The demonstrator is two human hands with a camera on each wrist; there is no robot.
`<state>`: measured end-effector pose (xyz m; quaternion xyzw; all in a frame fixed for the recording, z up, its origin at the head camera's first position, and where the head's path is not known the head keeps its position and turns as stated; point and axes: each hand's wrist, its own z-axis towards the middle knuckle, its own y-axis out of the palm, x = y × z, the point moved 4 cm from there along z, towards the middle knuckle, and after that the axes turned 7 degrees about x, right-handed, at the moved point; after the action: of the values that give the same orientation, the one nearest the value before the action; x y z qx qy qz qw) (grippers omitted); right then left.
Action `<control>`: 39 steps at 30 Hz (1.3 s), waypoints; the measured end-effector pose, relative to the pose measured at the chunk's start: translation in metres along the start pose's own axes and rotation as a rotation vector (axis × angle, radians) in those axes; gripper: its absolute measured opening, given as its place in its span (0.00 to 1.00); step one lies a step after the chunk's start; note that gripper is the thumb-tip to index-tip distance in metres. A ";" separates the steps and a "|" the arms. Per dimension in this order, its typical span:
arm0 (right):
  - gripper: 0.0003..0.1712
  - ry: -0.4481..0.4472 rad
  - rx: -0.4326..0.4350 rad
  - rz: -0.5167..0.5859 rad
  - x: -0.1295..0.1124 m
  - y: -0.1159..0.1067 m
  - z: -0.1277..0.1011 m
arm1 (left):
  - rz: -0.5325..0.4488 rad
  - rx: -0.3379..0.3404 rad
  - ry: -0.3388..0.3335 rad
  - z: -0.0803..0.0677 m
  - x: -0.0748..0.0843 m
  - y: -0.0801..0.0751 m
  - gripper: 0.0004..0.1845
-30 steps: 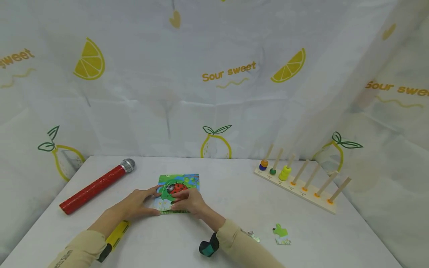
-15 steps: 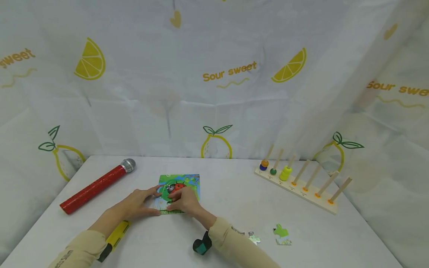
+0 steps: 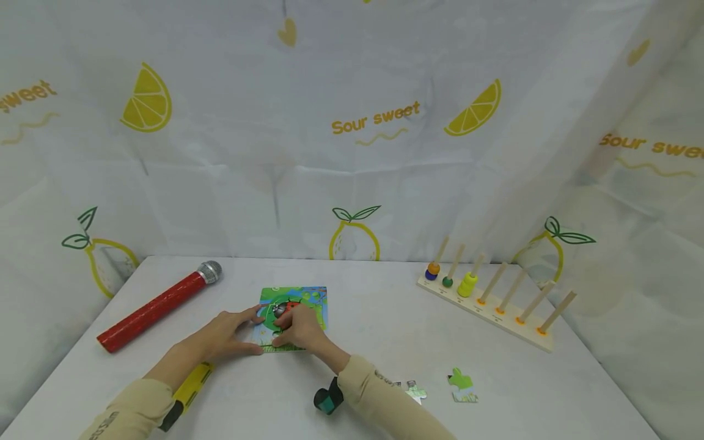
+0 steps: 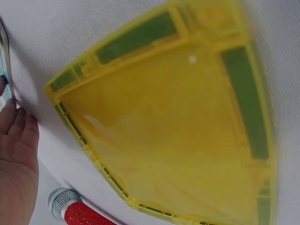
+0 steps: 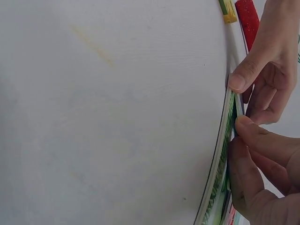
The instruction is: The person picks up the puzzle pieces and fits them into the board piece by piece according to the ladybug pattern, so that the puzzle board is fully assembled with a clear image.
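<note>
A square cardboard jigsaw board printed with a red ladybird on green leaves (image 3: 294,308) lies flat on the white cloth-covered table (image 3: 357,342), near the middle and a little toward the person's side. Both hands are on it. The left hand (image 3: 228,335) rests at the board's left edge with its fingers fairly straight, the thumb pressed against the near edge, as the right wrist view shows from the side. The right hand (image 3: 299,329) sits on top of the picture with its fingers bent, the tips pressing down on a piece near the ladybird; whether it pinches that piece or only pushes on it I cannot tell. Both sleeves are pale beige. To the left, well apart from the board, lies a long red glittery toy microphone with a silver mesh head (image 3: 156,307). Two loose green jigsaw pieces (image 3: 461,386) lie on the table to the right of the right forearm. Farther back on the right stands a pale wooden peg rack with slanted dowels and a few coloured rings (image 3: 489,299).
</note>
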<state>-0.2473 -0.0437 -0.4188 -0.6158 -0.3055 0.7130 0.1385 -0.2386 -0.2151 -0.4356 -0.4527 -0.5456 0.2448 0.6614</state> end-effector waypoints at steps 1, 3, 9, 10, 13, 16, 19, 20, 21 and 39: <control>0.15 0.006 0.000 -0.008 0.000 0.000 0.000 | 0.000 0.000 -0.003 0.000 0.000 0.000 0.48; 0.15 0.015 0.006 -0.025 0.000 0.001 0.000 | -0.001 -0.004 -0.010 0.000 0.000 0.000 0.48; 0.21 0.006 0.025 -0.015 0.002 0.002 -0.001 | 0.001 -0.002 -0.006 0.000 0.000 0.000 0.48; 0.21 -0.007 0.029 -0.009 0.002 0.002 -0.001 | 0.003 0.001 0.001 0.000 0.001 0.000 0.48; 0.22 -0.036 0.040 0.007 0.003 0.001 -0.001 | 0.008 0.010 0.016 0.001 0.002 0.000 0.48; 0.21 -0.046 0.047 0.013 0.004 0.000 -0.001 | 0.007 0.013 0.023 0.001 0.002 0.000 0.48; 0.21 -0.038 0.052 0.037 0.006 -0.001 -0.001 | 0.006 0.013 0.021 0.002 0.002 0.000 0.47; 0.21 -0.031 0.053 0.054 0.006 -0.001 -0.001 | 0.007 0.012 0.021 0.002 0.002 0.000 0.47; 0.21 -0.026 0.056 0.071 0.007 -0.001 -0.002 | 0.010 0.013 0.023 0.003 0.001 0.000 0.47; 0.21 -0.064 0.171 0.319 0.010 0.002 -0.004 | 0.015 0.017 0.024 0.001 0.000 0.000 0.47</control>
<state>-0.2454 -0.0385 -0.4283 -0.6195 -0.1463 0.7685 0.0658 -0.2398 -0.2146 -0.4355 -0.4540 -0.5319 0.2489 0.6700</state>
